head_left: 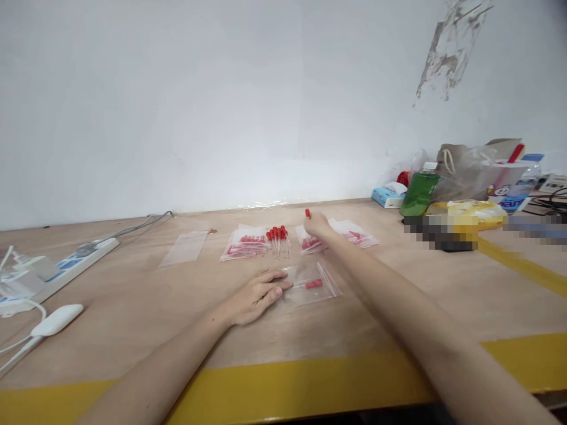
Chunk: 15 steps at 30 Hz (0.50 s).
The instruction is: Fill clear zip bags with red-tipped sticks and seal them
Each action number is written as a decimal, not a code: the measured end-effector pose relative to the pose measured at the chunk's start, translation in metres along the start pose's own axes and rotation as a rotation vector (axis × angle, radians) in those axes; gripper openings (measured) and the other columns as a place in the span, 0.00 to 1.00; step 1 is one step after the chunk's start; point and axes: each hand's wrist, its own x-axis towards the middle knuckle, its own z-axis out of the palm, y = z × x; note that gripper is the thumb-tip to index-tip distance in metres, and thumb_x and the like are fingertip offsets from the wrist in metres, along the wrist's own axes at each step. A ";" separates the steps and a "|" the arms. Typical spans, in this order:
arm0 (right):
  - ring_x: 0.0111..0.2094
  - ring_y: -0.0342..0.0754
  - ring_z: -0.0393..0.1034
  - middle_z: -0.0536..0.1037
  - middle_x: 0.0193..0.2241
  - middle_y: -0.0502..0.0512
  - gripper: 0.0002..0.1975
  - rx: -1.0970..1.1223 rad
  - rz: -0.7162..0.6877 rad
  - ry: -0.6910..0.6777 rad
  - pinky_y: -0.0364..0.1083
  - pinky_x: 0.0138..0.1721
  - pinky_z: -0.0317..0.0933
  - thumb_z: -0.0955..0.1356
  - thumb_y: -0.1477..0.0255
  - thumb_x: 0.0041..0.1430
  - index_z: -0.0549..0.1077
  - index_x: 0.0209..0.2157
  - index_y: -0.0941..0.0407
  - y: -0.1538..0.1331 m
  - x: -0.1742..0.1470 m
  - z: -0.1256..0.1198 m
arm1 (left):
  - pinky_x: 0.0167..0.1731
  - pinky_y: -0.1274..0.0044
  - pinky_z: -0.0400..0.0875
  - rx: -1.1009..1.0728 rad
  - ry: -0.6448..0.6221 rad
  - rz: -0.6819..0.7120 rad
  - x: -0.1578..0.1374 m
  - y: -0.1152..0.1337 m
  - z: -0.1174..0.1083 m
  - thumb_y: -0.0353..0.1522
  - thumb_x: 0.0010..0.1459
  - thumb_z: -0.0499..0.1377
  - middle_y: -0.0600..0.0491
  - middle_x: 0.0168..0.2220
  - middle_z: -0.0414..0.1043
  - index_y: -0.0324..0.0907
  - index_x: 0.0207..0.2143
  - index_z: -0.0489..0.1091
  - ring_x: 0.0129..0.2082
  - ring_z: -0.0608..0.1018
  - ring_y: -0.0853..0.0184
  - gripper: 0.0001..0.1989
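Note:
My left hand (259, 295) lies flat on the table with its fingers stretched out. Its fingertips rest on the left edge of a clear zip bag (295, 298), which has one red-bulbed dropper (313, 284) inside. Farther out, my right hand (316, 225) is closed around a dropper (307, 212), its red bulb showing above the fingers. Below that hand lies a pile of filled bags (305, 247), partly covered by it. Loose droppers (277, 236) lie side by side between this pile and another pile of filled bags (243, 247) on the left.
A flat clear bag (185, 247) lies to the left, near a white power strip (71, 265) with cables. More bagged droppers (357, 235) sit behind my right forearm. At the right stand a green bottle (419, 192), a tissue pack (390, 195) and other clutter.

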 end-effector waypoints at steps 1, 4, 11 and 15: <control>0.29 0.47 0.69 0.73 0.25 0.59 0.15 0.038 0.015 0.014 0.43 0.27 0.60 0.56 0.70 0.57 0.70 0.35 0.62 0.009 -0.006 -0.012 | 0.56 0.67 0.52 0.005 0.000 0.007 0.000 0.000 0.000 0.40 0.63 0.42 0.53 0.58 0.55 0.49 0.54 0.60 0.57 0.58 0.62 0.19; 0.23 0.41 0.65 0.69 0.21 0.50 0.12 0.342 0.041 0.013 0.40 0.23 0.58 0.58 0.69 0.55 0.68 0.35 0.59 0.041 -0.038 -0.042 | 0.56 0.66 0.52 0.022 0.020 0.038 0.002 -0.002 0.003 0.41 0.61 0.47 0.52 0.58 0.55 0.48 0.56 0.57 0.57 0.58 0.61 0.21; 0.20 0.39 0.63 0.67 0.23 0.42 0.24 0.928 0.210 0.198 0.40 0.21 0.59 0.68 0.68 0.39 0.54 0.39 0.52 0.087 -0.101 -0.041 | 0.55 0.66 0.54 0.041 0.050 0.015 0.002 -0.001 0.004 0.41 0.60 0.49 0.50 0.56 0.58 0.45 0.56 0.55 0.57 0.59 0.61 0.23; 0.22 0.40 0.66 0.67 0.23 0.43 0.23 0.991 0.265 0.154 0.41 0.23 0.63 0.68 0.71 0.40 0.55 0.39 0.51 0.083 -0.105 -0.029 | 0.55 0.66 0.56 0.041 0.051 0.012 0.003 -0.001 0.003 0.42 0.60 0.49 0.50 0.56 0.57 0.46 0.57 0.53 0.56 0.60 0.61 0.24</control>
